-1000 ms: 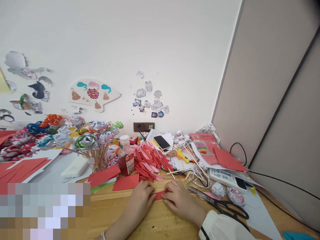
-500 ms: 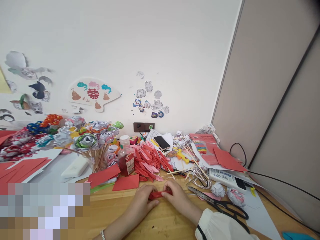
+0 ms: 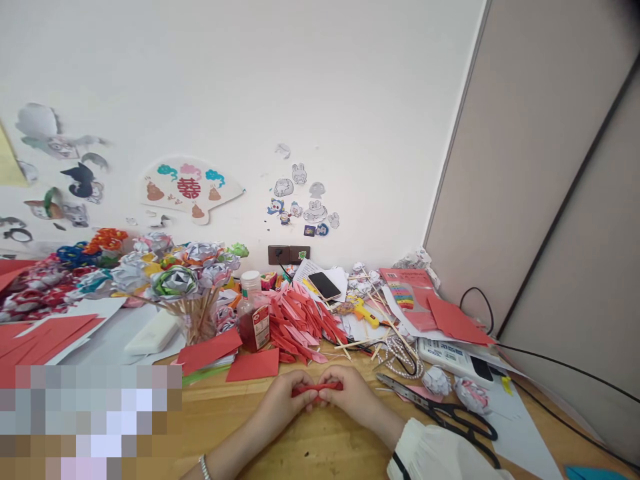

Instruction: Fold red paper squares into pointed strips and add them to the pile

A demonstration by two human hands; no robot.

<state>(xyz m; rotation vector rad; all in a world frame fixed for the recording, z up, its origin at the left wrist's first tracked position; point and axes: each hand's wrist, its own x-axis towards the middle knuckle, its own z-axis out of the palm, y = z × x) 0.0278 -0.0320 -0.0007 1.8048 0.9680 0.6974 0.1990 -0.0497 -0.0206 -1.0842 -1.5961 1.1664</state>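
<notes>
A narrow folded strip of red paper (image 3: 320, 387) is pinched between both hands, low over the wooden table (image 3: 300, 447). My left hand (image 3: 286, 399) closes on its left part, thumb in front. My right hand (image 3: 347, 395) grips the right part, its thumb close to the left one. Fingers hide much of the strip. Behind the hands lies a pile of folded red and pink paper strips (image 3: 305, 320). A flat red paper sheet (image 3: 253, 365) rests just left of the pile. Black-handled scissors (image 3: 440, 410) lie to the right of my right hand.
Paper flowers (image 3: 175, 281) on sticks stand at the left behind another red sheet (image 3: 210, 350). A bottle (image 3: 253, 320) stands beside the pile. A phone (image 3: 324, 285), a yellow glue gun (image 3: 367, 312), bead strings (image 3: 403, 357) and crumpled paper balls (image 3: 437, 381) crowd the right side.
Both thumbs have come together at the middle of the red strip, and my left hand has shifted slightly. The strip stays held in both hands. The camera view has moved a little.
</notes>
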